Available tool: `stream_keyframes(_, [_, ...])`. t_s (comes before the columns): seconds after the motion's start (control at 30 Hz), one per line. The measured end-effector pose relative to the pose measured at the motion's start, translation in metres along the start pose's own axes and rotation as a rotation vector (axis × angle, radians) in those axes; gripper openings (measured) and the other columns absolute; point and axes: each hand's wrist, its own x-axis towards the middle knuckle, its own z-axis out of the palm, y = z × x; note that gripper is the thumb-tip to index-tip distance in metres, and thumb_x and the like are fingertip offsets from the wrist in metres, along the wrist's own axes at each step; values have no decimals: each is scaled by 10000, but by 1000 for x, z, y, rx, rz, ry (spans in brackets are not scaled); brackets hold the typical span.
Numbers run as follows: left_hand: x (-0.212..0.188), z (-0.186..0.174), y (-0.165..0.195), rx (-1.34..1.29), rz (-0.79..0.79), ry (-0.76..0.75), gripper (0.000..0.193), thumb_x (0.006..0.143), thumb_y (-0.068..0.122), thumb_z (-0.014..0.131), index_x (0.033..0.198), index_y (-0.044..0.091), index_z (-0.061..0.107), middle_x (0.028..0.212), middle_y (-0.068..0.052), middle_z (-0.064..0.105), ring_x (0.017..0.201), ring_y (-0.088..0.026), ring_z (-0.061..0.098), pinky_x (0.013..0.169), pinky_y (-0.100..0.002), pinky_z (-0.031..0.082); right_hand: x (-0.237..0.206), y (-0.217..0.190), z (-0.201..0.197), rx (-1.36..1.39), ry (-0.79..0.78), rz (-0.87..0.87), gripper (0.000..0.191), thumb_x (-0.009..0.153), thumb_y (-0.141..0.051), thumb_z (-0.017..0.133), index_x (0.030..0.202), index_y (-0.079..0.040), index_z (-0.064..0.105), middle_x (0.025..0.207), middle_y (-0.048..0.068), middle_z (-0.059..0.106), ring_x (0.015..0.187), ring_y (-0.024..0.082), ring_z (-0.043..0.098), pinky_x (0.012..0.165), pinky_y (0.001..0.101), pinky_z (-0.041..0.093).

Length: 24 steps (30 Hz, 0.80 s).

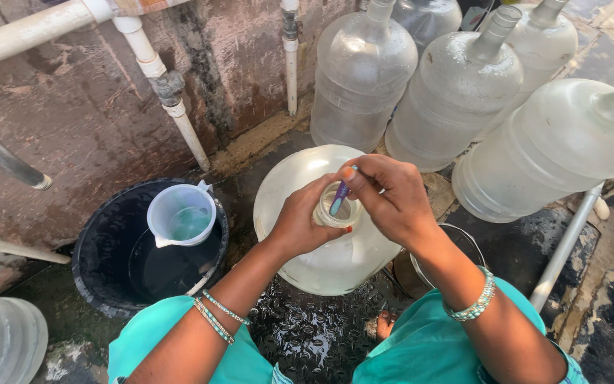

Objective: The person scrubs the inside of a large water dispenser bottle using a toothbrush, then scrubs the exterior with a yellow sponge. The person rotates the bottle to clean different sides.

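Left hand (298, 226) gripping the large water jug's (300, 267) neck, right hand (391, 198) pinching a (seemingly toothbrush-like) brush (340, 198) inside.

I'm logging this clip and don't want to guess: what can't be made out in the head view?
- Tip of the thin blue and purple tool: hidden inside the big jug's neck.
- Jug neck: mostly covered by the left hand and right hand.
- Metal vessel: hidden under the right forearm.
- Black bucket's depth: dark water, partly blocked by the plastic mug.
- Container at bottom left: cut by the frame edge.
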Motion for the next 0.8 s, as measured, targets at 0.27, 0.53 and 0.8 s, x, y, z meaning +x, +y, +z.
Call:
stream_keyframes(0.27, [7,-36,10,20,41,-295,935,629,145,925,1452,119,480,1263,-143,681,1211,-328,644,994,-411,514,0,0,-2,103,-61,92,281,1006,-238,628,1037,18,741,812,67,738,674,92,682,612,257,554])
stream_keyframes(0.53, [13,-35,21,-74,-70,-347,777,643,83,882,1334,202,547,1190,-69,737,1148,-265,705,967,-387,534,-29,-53,-55,225,216,-40,282,1145,-207,570,1084,30,710,899,62,721,736,61,646,746,218,529])
stream_keyframes(0.8, [13,-26,13,-52,56,-259,915,633,107,911,1418,142,443,1276,-150,650,1190,-340,625,967,-416,504,0,-4,-2,-33,-71,81,241,1024,-195,622,958,15,720,671,98,583,571,163,552,545,314,450])
